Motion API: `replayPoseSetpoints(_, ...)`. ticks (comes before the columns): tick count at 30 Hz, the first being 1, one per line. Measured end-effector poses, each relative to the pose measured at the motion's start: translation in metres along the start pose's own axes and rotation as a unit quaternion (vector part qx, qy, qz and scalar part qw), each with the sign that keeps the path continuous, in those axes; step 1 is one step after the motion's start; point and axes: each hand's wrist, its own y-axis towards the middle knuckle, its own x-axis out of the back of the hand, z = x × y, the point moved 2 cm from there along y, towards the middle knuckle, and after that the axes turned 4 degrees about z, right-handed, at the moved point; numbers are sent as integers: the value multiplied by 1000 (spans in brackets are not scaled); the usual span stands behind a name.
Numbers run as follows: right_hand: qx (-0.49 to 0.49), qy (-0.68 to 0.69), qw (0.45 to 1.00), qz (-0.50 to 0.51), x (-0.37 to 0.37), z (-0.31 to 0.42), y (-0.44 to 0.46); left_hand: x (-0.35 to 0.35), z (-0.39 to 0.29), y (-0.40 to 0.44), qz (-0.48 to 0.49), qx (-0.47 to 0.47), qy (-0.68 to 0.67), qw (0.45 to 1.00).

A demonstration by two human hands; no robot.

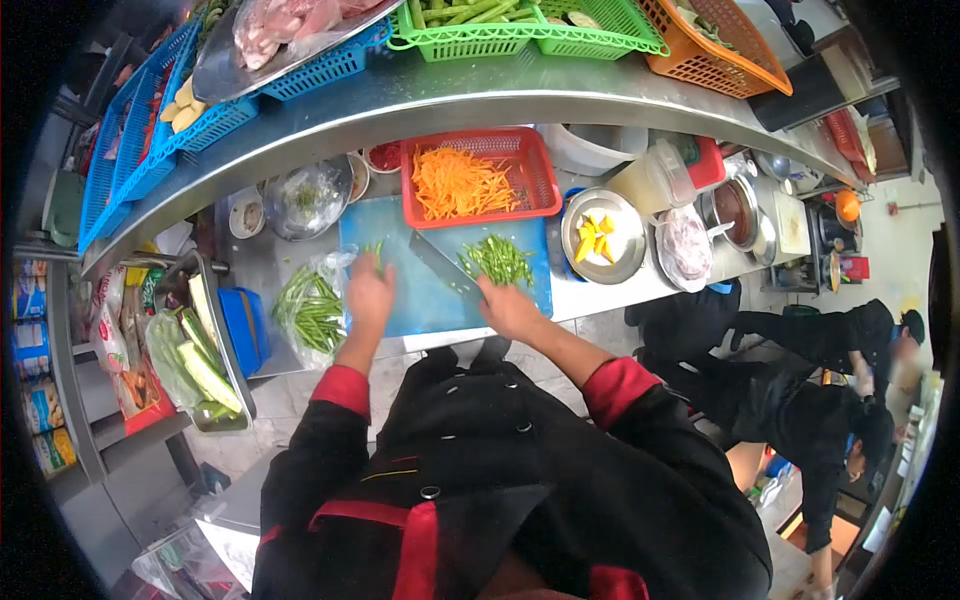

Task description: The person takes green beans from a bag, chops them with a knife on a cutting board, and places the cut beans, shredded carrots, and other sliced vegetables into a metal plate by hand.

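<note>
On the blue cutting board [400, 300], my right hand [508, 308] grips the handle of a knife [445, 264], whose blade points up and to the left. Chopped green beans [500, 260] lie in a heap just right of the blade. My left hand [370, 290] is at the board's left side, its fingers closed near a few green bean pieces [374, 248]; what it holds is partly hidden. Beside it, whole green beans [308, 308] fill an open plastic bag. Shredded carrot [462, 184] sits in a red basket [544, 196] at the board's far edge.
A steel bowl [632, 262] with yellow pieces stands right of the board. Above runs a steel shelf [500, 85] with green baskets [480, 38]. A tray of cucumbers [207, 375] is at left. Two people [820, 420] are at the right.
</note>
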Motion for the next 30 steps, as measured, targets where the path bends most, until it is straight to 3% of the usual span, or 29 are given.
replayPoseSetpoints(2,-9,5,1000,24,-9,-9,-18,23,-5,7,132,212,36,968)
replayPoseSetpoints(6,-13,55,998,17,-8,-38,-28,-10,5,-2,159,193,11,968)
replayPoseSetpoints(8,-41,55,998,3,3,-47,-31,-19,-10,-17,143,-104,-9,984)
replayPoseSetpoints(11,-69,44,997,-8,19,-52,-29,-19,-24,-26,154,-162,-40,974)
replayPoseSetpoints(18,-70,-11,997,-10,28,-50,-31,-14,-46,-12,129,-106,-61,984)
replayPoseSetpoints(20,-78,-22,997,-10,27,-57,-29,-18,-50,-8,117,-146,21,982)
replayPoseSetpoints(30,-33,-136,990,14,37,-28,-18,-44,-70,1,226,-248,-10,942)
